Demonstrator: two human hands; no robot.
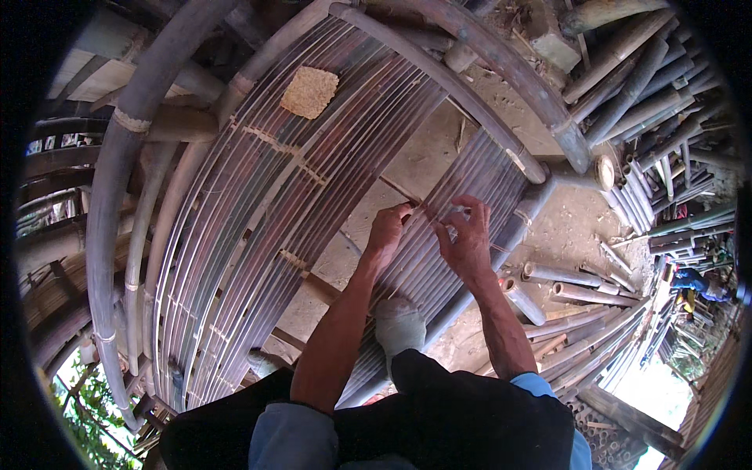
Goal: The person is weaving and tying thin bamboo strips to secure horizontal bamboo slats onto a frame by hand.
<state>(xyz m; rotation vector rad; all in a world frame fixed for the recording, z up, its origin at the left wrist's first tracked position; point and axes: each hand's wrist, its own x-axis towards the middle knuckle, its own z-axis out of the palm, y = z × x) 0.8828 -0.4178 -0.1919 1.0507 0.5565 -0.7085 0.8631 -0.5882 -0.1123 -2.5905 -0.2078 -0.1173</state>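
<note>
My left hand is closed in a pinch over the gap's edge beside a panel of narrow bamboo slats. At its fingertips is something thin and dark, too small to name. Just to the right, my right hand hovers over the same slats with thumb and fingers curled together. Whatever it pinches is too fine to make out. A grey-covered foot rests on the slats below my hands. On the left lies a wider slatted bamboo panel, tied across with pale lashings.
A square, rough tan piece lies on the wide panel. Thick bamboo poles frame the left and top. Cut bamboo lengths are scattered at right, with stacked poles at upper right. Bare ground shows beside the frame.
</note>
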